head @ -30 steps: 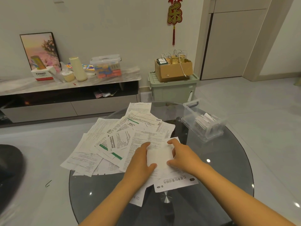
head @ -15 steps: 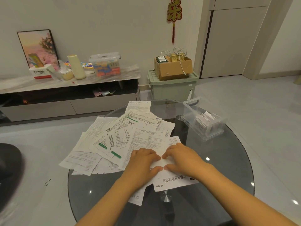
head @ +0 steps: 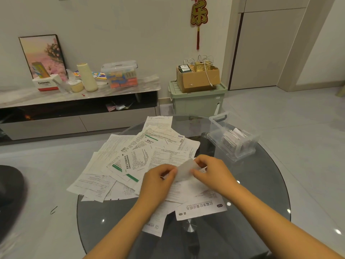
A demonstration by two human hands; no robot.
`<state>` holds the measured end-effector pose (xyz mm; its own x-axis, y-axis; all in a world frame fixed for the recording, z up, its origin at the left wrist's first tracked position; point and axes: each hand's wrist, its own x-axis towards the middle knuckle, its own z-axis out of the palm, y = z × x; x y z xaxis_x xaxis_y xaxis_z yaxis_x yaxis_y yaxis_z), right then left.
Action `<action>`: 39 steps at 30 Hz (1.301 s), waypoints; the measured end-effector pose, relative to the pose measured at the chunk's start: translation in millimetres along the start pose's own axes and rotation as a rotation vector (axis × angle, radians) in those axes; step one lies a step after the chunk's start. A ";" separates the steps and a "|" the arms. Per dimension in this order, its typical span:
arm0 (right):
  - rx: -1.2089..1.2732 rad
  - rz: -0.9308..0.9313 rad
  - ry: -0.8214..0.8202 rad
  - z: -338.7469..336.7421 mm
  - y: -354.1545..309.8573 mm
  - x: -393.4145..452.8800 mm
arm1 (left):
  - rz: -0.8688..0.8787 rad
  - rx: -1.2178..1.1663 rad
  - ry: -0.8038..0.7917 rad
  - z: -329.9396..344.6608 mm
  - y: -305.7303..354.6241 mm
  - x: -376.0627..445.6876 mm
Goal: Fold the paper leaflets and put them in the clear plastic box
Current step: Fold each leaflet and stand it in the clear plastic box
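So there's a small folded white leaflet (head: pixel 183 170) held up just above a messy spread of unfolded printed leaflets (head: pixel 134 159). The clear plastic box (head: pixel 232 140) sits lidless at the far right, folded ones inside.

Just one camera here, worn on the person's head, so it looks forward and down from above the near edge of the round dark glass tabletop (head: pixel 261 184). Both forearms come in from the bottom of the frame, and the left hand (head: pixel 158 181) and right hand (head: pixel 212 171) sit close, about mid-frame. It's a wide-angle lens, so it also takes in the far side of the room: the low grey media cabinet with a marble-look top (head: pixel 78 109) upper left, the white wall, and the pale door (head: pixel 265 49) upper right. Straight edges bow near the borders.
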<state>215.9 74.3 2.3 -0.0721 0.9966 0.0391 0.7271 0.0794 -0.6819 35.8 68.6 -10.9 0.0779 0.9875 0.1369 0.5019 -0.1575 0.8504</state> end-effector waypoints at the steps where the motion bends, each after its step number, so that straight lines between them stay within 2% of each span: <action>1: 0.076 0.040 0.014 -1.4 -0.3 0.9 | -0.044 -0.071 0.007 -1.4 2.7 0.1; 7: 0.556 0.326 -0.071 -4.9 -7.2 2.9 | -0.340 -0.405 -0.013 -1.8 7.8 -1.2; 11: 0.558 0.338 -0.075 -4.7 -9.7 2.4 | -0.431 -0.502 -0.054 -1.0 12.2 -1.8; 16: 0.560 0.303 -0.073 -7.4 -10.0 1.2 | -0.408 -0.654 -0.174 -6.0 18.5 -3.2; 22: 0.945 0.399 -0.202 -11.6 -11.7 1.5 | -0.461 -0.884 -0.219 -11.5 17.4 -0.2; 27: 1.095 0.449 -0.280 -12.9 -14.5 2.8 | -0.450 -1.015 -0.197 -12.7 16.9 1.2; 29: 1.113 0.459 -0.286 -13.5 -14.2 3.0 | -0.448 -1.013 -0.168 -11.5 14.9 2.5; 31: 1.102 0.444 -0.282 -13.6 -13.7 3.3 | -0.433 -0.914 -0.158 -9.9 12.5 3.7; 36: 0.793 0.305 -0.178 -8.0 -12.0 1.7 | -0.335 -0.572 -0.144 -6.3 3.0 0.6; 39: 0.646 0.255 -0.106 -7.5 -12.1 -1.0 | -0.332 -0.528 -0.090 -3.6 3.6 0.0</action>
<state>212.3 72.5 16.1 -0.0437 0.9725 -0.2289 0.1810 -0.2176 -0.9591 34.4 68.0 -6.0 0.0746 0.9767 -0.2012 0.0206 0.2003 0.9795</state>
